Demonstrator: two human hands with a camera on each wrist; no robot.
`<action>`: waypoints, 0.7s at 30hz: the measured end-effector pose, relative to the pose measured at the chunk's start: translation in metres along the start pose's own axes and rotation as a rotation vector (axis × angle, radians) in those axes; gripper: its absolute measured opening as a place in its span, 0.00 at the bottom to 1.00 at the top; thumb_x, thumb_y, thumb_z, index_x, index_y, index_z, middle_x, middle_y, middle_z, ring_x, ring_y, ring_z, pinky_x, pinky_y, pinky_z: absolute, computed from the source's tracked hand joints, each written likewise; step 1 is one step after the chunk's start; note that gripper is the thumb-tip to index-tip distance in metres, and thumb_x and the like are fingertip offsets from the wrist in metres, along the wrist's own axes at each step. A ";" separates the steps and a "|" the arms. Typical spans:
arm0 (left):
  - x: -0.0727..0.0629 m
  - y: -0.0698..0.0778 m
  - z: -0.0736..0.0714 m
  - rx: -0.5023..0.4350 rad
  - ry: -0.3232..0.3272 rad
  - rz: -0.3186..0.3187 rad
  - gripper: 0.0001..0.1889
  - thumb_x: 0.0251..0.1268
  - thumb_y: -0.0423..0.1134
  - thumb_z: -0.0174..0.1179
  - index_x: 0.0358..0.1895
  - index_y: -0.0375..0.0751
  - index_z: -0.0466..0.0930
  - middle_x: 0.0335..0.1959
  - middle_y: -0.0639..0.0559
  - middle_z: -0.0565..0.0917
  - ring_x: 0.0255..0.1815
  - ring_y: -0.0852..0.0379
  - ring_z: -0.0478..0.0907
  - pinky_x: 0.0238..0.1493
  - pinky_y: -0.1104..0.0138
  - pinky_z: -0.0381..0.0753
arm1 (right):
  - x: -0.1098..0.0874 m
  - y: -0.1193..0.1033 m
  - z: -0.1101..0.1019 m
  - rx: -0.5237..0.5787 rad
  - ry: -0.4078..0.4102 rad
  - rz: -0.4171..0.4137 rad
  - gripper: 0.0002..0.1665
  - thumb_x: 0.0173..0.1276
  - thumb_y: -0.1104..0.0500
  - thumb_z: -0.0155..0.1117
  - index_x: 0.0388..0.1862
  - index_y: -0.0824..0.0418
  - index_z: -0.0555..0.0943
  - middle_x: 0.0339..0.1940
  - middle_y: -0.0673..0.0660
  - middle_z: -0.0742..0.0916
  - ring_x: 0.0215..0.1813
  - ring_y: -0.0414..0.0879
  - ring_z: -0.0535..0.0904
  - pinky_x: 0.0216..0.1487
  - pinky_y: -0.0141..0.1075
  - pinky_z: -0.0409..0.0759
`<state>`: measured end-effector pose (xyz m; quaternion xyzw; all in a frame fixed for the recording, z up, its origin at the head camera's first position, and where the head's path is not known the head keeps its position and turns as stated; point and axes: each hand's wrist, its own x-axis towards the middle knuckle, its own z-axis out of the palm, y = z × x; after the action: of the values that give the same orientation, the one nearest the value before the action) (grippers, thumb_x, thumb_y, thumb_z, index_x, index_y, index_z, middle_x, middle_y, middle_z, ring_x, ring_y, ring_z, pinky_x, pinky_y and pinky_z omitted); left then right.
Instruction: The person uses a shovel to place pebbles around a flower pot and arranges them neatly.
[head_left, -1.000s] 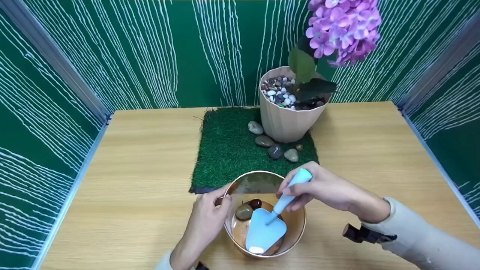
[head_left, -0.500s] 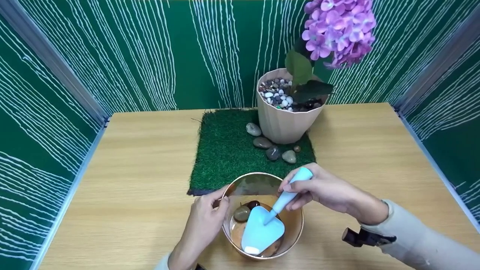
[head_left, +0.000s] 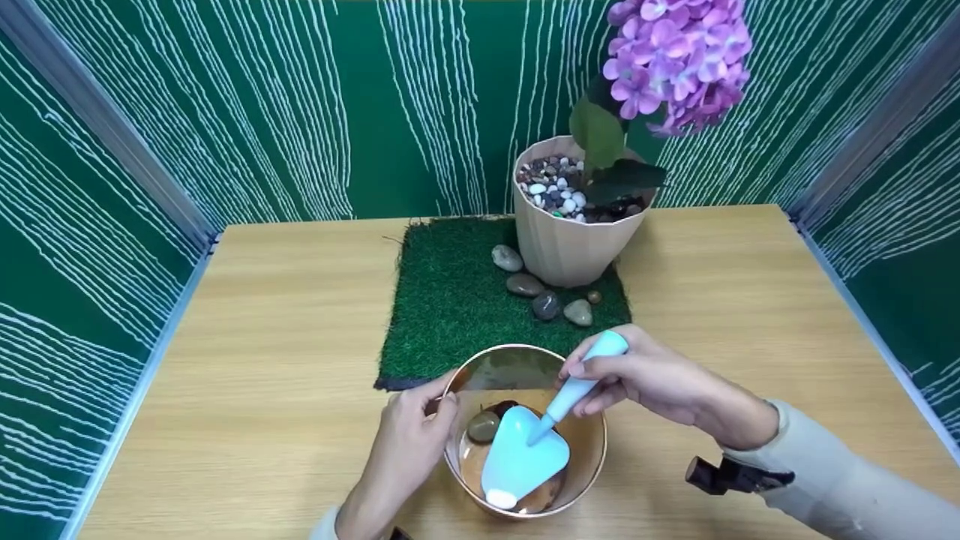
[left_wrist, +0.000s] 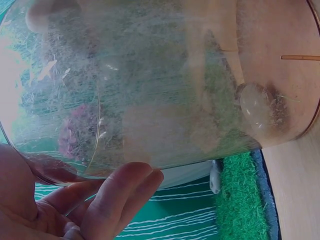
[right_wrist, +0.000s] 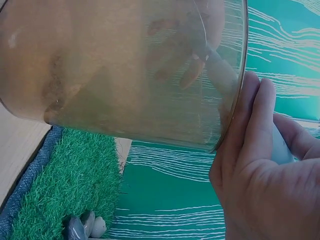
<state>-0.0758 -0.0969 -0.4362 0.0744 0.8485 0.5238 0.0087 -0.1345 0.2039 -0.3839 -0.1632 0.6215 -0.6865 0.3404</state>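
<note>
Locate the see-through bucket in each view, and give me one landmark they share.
Head: the bucket sits at the bottom, just right of centre.
Left wrist: it fills most of the upper part.
Right wrist: upper left, its rim toward the right.
Shared landmark: the green grass mat, seen in all three.

The amber container (head_left: pixel 589 444) is glossy, see-through plastic or glass; the shovel (head_left: pixel 525 459) in it looks like smooth plastic. At the container's eleven o'clock, a turf mat (head_left: pixel 450 307) looks rough and fibrous; at twelve, stones (head_left: pixel 547 305) look polished. The tabletop (head_left: pixel 285 337) shows wood grain.

Two hands (head_left: pixel 411 435) (head_left: pixel 649 377), one trowel (head_left: pixel 525 459), one bucket (head_left: pixel 587 454)
</note>
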 end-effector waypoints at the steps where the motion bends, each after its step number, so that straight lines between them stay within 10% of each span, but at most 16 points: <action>1: 0.000 0.000 0.000 -0.001 -0.004 -0.004 0.22 0.76 0.34 0.53 0.68 0.37 0.82 0.48 0.43 0.90 0.44 0.56 0.83 0.51 0.62 0.88 | 0.000 0.000 0.000 0.004 0.005 0.002 0.12 0.78 0.67 0.56 0.46 0.67 0.87 0.43 0.60 0.93 0.40 0.47 0.92 0.44 0.38 0.90; 21: 0.000 -0.001 0.000 0.009 0.007 0.011 0.21 0.76 0.34 0.53 0.67 0.37 0.83 0.59 0.41 0.87 0.59 0.51 0.84 0.58 0.53 0.86 | -0.003 0.001 -0.001 -0.016 0.021 0.038 0.11 0.78 0.66 0.58 0.47 0.69 0.86 0.41 0.61 0.92 0.39 0.46 0.92 0.44 0.37 0.90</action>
<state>-0.0764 -0.0973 -0.4376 0.0774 0.8506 0.5201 0.0023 -0.1328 0.2070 -0.3849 -0.1469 0.6335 -0.6767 0.3453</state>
